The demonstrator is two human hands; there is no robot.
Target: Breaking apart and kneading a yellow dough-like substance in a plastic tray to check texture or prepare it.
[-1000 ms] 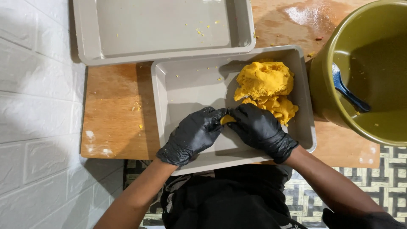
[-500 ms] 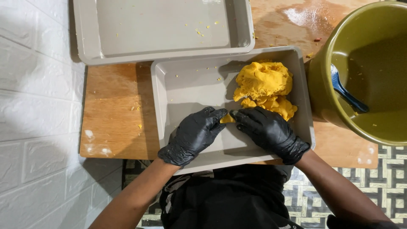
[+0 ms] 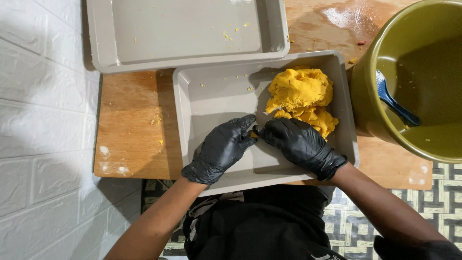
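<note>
Looking down from the head camera, a wooden table (image 3: 130,125) stands against a white brick wall, and it carries everything here. At its right edge a large olive-green bowl (image 3: 380,115) stands with a blue spoon (image 3: 392,98) leaning inside. Along the far edge lies an empty grey tray (image 3: 183,53) flecked with yellow crumbs. A second grey tray (image 3: 211,91) lies at the near edge, its far rim touching the first. A mound of yellow dough (image 3: 301,98) fills the far right corner of this near tray.

Both hands wear black gloves and rest inside the near tray, close to its middle. The left hand (image 3: 221,149) and the right hand (image 3: 301,144) meet at the fingertips, pinched together on a small piece of dough (image 3: 253,134), which is almost hidden between them just beside the near-left foot of the mound.

Compared with a second ago, the visible yellow between the fingers has shrunk to a sliver, and the right hand lies flatter, its fingers reaching further left. The mound, trays and bowl have not shifted.
</note>
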